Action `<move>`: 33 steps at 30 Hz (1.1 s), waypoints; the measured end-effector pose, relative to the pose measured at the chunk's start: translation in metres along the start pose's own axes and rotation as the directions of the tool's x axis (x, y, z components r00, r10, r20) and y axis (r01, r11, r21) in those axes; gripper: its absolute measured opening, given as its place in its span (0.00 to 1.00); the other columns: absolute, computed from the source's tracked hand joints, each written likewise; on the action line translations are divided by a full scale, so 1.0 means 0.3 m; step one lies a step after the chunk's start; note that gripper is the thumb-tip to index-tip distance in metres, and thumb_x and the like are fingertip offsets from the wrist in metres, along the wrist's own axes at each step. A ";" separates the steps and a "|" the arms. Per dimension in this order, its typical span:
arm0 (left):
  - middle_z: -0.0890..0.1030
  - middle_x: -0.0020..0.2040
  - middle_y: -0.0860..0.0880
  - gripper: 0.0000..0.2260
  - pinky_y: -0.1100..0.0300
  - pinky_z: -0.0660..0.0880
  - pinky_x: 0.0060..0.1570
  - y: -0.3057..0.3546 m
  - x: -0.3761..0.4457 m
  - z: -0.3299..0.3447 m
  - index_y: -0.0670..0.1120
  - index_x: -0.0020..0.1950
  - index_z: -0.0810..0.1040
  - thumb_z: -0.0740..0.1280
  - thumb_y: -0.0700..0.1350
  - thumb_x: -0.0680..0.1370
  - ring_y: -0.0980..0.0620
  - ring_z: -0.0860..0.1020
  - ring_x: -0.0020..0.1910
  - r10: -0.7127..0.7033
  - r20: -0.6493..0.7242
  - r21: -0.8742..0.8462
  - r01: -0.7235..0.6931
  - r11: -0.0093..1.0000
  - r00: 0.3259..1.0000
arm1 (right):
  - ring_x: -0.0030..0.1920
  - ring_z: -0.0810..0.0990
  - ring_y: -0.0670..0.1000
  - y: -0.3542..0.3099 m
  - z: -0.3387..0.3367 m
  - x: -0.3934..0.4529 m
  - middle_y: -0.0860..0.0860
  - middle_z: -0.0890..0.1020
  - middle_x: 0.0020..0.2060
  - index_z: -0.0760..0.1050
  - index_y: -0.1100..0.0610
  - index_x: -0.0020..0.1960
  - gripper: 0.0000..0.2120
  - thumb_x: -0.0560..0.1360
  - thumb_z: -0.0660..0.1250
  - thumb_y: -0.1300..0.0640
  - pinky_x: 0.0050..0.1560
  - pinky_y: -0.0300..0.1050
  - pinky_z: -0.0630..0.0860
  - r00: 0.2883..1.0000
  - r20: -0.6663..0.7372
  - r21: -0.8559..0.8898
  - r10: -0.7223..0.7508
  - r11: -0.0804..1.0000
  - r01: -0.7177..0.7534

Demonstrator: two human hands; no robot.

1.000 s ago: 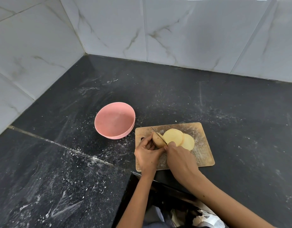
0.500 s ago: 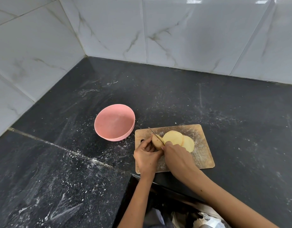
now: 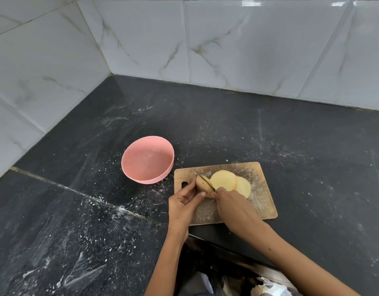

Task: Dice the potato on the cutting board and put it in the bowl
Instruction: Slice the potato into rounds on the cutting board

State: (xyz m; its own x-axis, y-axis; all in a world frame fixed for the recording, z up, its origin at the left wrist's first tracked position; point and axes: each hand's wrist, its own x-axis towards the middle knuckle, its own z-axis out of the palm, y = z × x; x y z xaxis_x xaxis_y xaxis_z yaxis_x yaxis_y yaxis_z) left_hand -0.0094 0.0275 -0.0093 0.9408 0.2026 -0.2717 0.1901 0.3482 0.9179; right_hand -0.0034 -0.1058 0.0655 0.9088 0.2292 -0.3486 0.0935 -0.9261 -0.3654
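On the cutting board (image 3: 262, 201), at the bowl's (image 3: 148, 160) four o'clock, the left hand (image 3: 183, 207) pinches the potato (image 3: 202, 185); the right hand (image 3: 235, 208) grips the knife (image 3: 204, 180). Best tuck fingertips back, slice straight down.

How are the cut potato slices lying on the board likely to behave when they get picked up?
The potato slices look thin, flat and overlapped, so they will probably stay stiff and lift as a stack. Their freshly cut faces may be wet and slippery. Lying flat on the cutting board, they should not roll.
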 end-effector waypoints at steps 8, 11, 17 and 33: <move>0.81 0.59 0.41 0.24 0.52 0.76 0.60 0.021 -0.004 0.045 0.36 0.61 0.79 0.76 0.36 0.66 0.46 0.79 0.60 -0.045 -0.086 -0.087 0.038 0.995 0.995 | 0.38 0.72 0.54 0.003 0.000 -0.001 0.50 0.70 0.36 0.63 0.55 0.47 0.10 0.83 0.47 0.54 0.38 0.47 0.65 1.000 -0.011 0.032 0.016 0.999 -0.015; 0.82 0.58 0.43 0.23 0.59 0.79 0.55 0.018 0.000 0.052 0.37 0.63 0.77 0.72 0.28 0.69 0.51 0.80 0.58 -0.040 -0.077 -0.083 0.034 0.996 0.996 | 0.38 0.72 0.54 -0.001 0.006 -0.002 0.51 0.71 0.38 0.62 0.55 0.47 0.10 0.83 0.47 0.53 0.38 0.47 0.66 1.000 -0.015 0.016 0.024 1.000 -0.024; 0.85 0.51 0.51 0.24 0.62 0.79 0.51 -0.001 0.000 0.062 0.40 0.64 0.76 0.72 0.27 0.69 0.53 0.81 0.56 0.000 -0.084 -0.086 -0.007 0.996 0.996 | 0.38 0.71 0.54 -0.002 0.024 -0.007 0.50 0.71 0.37 0.61 0.55 0.47 0.10 0.84 0.48 0.53 0.38 0.47 0.66 0.999 -0.033 0.049 0.027 0.998 -0.025; 0.84 0.52 0.46 0.24 0.59 0.79 0.52 -0.003 -0.011 0.087 0.40 0.61 0.77 0.75 0.31 0.66 0.51 0.82 0.54 0.065 -0.162 -0.083 -0.079 0.993 0.985 | 0.39 0.73 0.54 0.023 0.003 0.003 0.53 0.73 0.39 0.63 0.56 0.47 0.12 0.84 0.48 0.50 0.38 0.47 0.66 0.999 0.039 0.048 -0.001 0.999 -0.001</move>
State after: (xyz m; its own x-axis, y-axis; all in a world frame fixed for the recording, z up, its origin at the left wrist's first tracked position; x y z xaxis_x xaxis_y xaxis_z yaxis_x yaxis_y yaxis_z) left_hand -0.0054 0.0025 -0.0015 0.8932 0.3705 -0.2547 0.0910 0.4057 0.9094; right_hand -0.0023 -0.1118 0.0618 0.8923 0.2417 -0.3813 0.0731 -0.9109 -0.4062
